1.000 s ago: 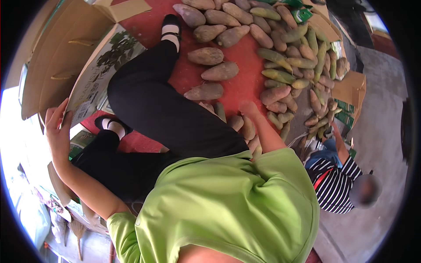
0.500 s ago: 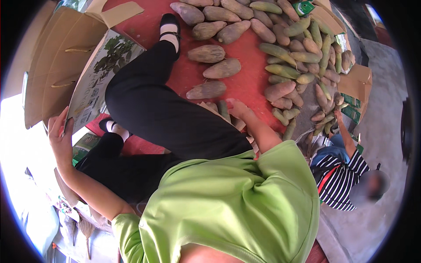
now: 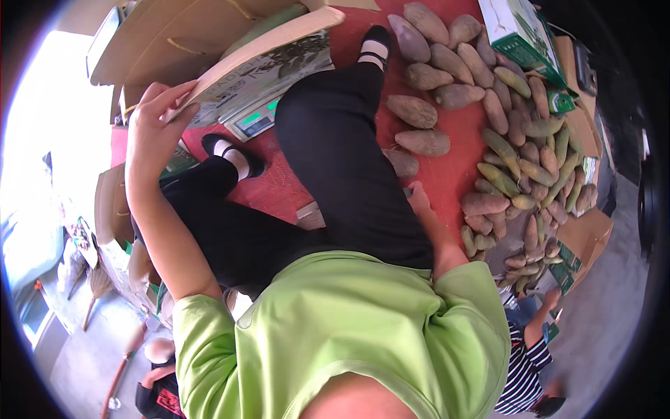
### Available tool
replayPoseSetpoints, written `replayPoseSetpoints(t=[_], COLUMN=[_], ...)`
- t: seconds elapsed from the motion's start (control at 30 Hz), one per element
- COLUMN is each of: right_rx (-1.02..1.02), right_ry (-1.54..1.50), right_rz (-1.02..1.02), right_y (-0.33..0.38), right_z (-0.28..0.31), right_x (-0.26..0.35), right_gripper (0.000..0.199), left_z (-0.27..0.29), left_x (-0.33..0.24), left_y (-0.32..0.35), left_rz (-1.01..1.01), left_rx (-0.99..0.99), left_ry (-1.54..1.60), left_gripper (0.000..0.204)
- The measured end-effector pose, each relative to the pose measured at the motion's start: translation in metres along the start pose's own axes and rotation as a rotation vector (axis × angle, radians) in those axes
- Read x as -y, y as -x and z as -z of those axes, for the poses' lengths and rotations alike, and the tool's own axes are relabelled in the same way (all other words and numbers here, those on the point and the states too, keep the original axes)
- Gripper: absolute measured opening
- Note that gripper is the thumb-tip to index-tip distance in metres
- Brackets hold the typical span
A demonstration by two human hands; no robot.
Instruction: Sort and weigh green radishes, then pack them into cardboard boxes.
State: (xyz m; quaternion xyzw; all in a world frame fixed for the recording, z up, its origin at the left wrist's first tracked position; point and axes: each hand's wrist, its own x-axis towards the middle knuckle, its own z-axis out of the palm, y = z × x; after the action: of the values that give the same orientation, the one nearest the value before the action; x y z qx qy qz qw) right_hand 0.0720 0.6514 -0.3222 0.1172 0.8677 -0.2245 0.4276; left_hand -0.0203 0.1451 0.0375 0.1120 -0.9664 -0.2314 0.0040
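My left hand [image 3: 162, 119] is closed on the edge of a cardboard box flap [image 3: 269, 70], thumb on one face and fingers on the other. The flap has a printed leaf picture and belongs to a large open carton [image 3: 157, 42] at the upper left. Under it shows a scale [image 3: 252, 120] with a lit green display. Beside my bent leg, my right hand [image 3: 419, 199] reaches down near a purplish-brown root [image 3: 401, 163]. My thigh partly hides its fingers, so what they hold cannot be made out. More thick roots [image 3: 422, 142] lie ahead on the red mat.
A heap of brown and green roots [image 3: 530, 167] spreads across the right side. A white-and-green carton [image 3: 520, 35] stands behind it, and an open box [image 3: 586, 237] at its right. A person in stripes [image 3: 523, 370] works at lower right; another person [image 3: 160, 384] is at lower left.
The view has turned, shifting the scene rightward; the scale display now shows. My left hand still grips the flap, which is tilted differently. My right hand is now more hidden beside my thigh.
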Motion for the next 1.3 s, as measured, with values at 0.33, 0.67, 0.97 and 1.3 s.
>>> replayPoseSetpoints(t=[0.33, 0.67, 0.97, 1.3], right_rx=[-0.174, -0.791, -1.063, -0.352], right_ry=[-0.248, -0.045, -0.751, -0.917], right_rz=[0.118, 0.541, 0.943, 1.362], right_y=[-0.008, 0.085, 0.167, 0.158], right_z=[0.002, 0.175, 0.282, 0.264], right_x=[-0.062, 0.095, 0.247, 0.401], right_gripper=[0.055, 0.052, 0.044, 0.035], left_z=[0.001, -0.001, -0.002, -0.001], left_x=[0.002, 0.005, 0.006, 0.004], left_y=[0.001, 0.002, 0.004, 0.004], left_rz=[0.009, -0.01, -0.027, -0.009], left_rx=[-0.007, -0.03, -0.068, -0.058], left_ry=[-0.032, -0.004, -0.047, -0.038], left_gripper=[0.033, 0.033, 0.032, 0.031])
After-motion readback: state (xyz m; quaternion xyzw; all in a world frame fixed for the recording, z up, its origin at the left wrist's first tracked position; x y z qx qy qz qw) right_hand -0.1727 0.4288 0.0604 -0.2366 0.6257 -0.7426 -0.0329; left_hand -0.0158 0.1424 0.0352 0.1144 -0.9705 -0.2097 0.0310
